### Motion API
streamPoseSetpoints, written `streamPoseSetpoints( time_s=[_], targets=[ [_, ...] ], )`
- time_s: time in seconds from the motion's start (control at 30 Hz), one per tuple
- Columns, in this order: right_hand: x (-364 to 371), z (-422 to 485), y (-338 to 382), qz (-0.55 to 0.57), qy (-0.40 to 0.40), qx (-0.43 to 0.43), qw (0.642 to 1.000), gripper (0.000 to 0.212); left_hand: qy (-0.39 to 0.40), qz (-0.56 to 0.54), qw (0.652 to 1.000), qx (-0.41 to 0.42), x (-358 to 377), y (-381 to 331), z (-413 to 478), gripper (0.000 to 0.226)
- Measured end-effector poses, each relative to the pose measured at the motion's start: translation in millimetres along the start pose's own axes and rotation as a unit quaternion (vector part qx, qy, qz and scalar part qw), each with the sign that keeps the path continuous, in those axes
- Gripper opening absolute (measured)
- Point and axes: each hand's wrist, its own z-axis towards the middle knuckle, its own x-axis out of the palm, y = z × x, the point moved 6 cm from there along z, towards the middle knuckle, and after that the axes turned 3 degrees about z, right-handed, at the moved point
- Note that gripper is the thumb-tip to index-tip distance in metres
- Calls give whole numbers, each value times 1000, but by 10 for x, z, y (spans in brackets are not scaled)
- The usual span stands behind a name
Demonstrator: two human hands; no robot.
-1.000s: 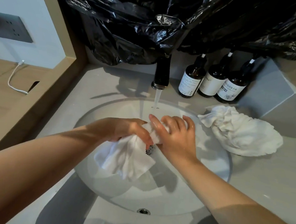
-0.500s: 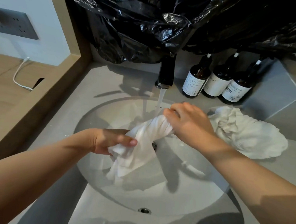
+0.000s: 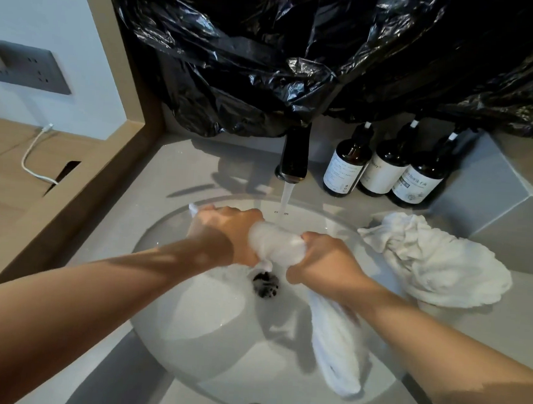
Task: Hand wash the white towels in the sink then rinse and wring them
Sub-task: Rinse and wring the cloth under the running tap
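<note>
A wet white towel (image 3: 276, 243) is stretched between both hands over the white sink (image 3: 205, 330), right under the running stream from the black tap (image 3: 293, 155). My left hand (image 3: 225, 230) grips its left end, a corner poking out beyond the fingers. My right hand (image 3: 327, 259) grips the other side, and the towel's long tail (image 3: 337, 342) hangs below that hand into the basin. Water runs off the towel toward the drain (image 3: 265, 283). A second white towel (image 3: 434, 261) lies bunched on the grey counter to the right.
Three dark bottles (image 3: 384, 166) with white labels stand behind the sink at the right. Black plastic sheeting (image 3: 301, 52) hangs over the back wall. A wooden ledge with a white cable (image 3: 33, 157) and a wall socket (image 3: 28, 70) lies to the left.
Both hands moved up under the tap and the towel now lies level between them. The left hand rose and shifted right; the towel's loose end swung from the left to hang below the right hand.
</note>
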Motion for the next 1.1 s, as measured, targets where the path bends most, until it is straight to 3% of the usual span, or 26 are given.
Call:
streamPoseSetpoints(
  time_s=[0.17, 0.3, 0.37, 0.47, 0.53, 0.7, 0.87, 1.0, 1.1],
  targets=[
    [265, -108, -99, 284, -5, 94, 954, 23, -127, 76, 987, 54, -98, -40, 75, 45],
    [335, -158, -73, 344, 29, 98, 933, 14, -288, 44, 950, 116, -42, -13, 33, 37],
    [315, -146, -83, 335, 49, 96, 936, 13, -310, -25, 942, 128, -25, 9, -26, 34],
    [282, -108, -123, 308, 97, 100, 941, 14, -141, -10, 986, 90, 148, -12, -114, 69],
    [270, -99, -131, 265, 133, 96, 950, 12, -56, -4, 995, 86, 256, -40, -180, 91],
    [127, -39, -214, 130, 192, 108, 967, 29, -65, -60, 992, 93, 277, -119, -177, 48],
    [-107, -54, -253, 59, 234, 118, 963, 29, 17, -119, 989, 90, 255, -323, -168, 43],
    [-59, -74, -485, -33, 217, 151, 964, 66, 105, -164, 977, 87, 422, -385, -189, 42],
    [-2, -112, -535, -17, 198, 154, 968, 73, 181, -252, 948, 75, 613, -372, -227, 42]
  ],
)
